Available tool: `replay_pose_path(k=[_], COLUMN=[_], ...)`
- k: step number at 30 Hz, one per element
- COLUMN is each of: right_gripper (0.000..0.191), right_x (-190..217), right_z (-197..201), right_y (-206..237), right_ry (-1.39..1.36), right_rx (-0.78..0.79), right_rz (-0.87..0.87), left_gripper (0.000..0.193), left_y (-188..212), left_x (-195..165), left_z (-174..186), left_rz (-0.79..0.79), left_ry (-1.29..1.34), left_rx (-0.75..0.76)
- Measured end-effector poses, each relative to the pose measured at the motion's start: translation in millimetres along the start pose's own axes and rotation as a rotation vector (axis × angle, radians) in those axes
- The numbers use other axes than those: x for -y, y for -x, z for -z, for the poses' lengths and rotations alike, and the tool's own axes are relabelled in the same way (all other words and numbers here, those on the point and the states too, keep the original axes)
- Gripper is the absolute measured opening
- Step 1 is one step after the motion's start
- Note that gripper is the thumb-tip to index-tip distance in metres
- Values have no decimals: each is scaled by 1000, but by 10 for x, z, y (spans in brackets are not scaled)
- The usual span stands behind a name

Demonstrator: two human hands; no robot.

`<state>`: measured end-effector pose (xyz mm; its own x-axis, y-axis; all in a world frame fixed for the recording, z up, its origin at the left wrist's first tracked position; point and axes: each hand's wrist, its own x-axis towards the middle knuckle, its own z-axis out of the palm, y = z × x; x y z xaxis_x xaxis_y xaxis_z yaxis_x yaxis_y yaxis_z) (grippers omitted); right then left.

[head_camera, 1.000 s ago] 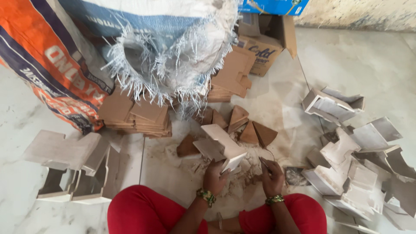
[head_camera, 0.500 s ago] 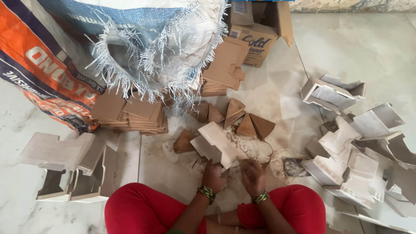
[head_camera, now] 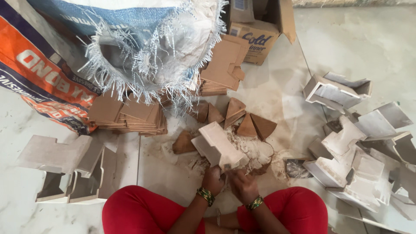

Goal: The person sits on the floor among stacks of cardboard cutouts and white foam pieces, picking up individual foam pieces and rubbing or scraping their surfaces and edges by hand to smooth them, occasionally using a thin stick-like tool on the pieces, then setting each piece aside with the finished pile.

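Partly hidden by the fingers, the near end of the white stepped block (head_camera: pixel 218 147) sits where both hands meet, just above the red-clad knees (head_camera: pixel 147 212). The left hand (head_camera: pixel 213 179) is closed around its lower edge; the right hand (head_camera: pixel 244 186) presses in beside it, fingers curled, though whether it truly clasps the block cannot be made out. Just beyond the grip lies a heap of white powder (head_camera: pixel 253 151), with brown triangular pieces (head_camera: pixel 247 123) past that. Stacked brown cards (head_camera: pixel 130 115) lie farther off to the left, under a frayed woven sack (head_camera: pixel 160 47). White moulded pieces (head_camera: pixel 359 147) crowd the right, some cut off by the frame edge.
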<state>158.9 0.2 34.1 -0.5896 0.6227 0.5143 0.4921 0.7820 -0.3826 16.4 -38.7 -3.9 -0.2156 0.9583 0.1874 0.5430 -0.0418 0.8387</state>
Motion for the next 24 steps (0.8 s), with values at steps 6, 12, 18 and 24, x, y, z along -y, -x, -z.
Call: replay_pose_path(k=[6,12,18,24], right_gripper=[26,30,21,30], right_x=[-124,142,-208,62], right_z=[-13,8,-4,-33], right_y=[-145,17,-122,11], right_ry=[338,1,165,-14], right_rx=[-15,-72,40,-55], right_rz=[-122,70,-271,-76], left_gripper=[11,13,10,14], left_y=[-16,11,8,12], left_x=[-12,19,27,39], left_z=[12,8,-26,-45], left_rz=[-37,162,-134,196], left_ry=[41,53,-74,-26], left_rx=[-8,71,-49,146])
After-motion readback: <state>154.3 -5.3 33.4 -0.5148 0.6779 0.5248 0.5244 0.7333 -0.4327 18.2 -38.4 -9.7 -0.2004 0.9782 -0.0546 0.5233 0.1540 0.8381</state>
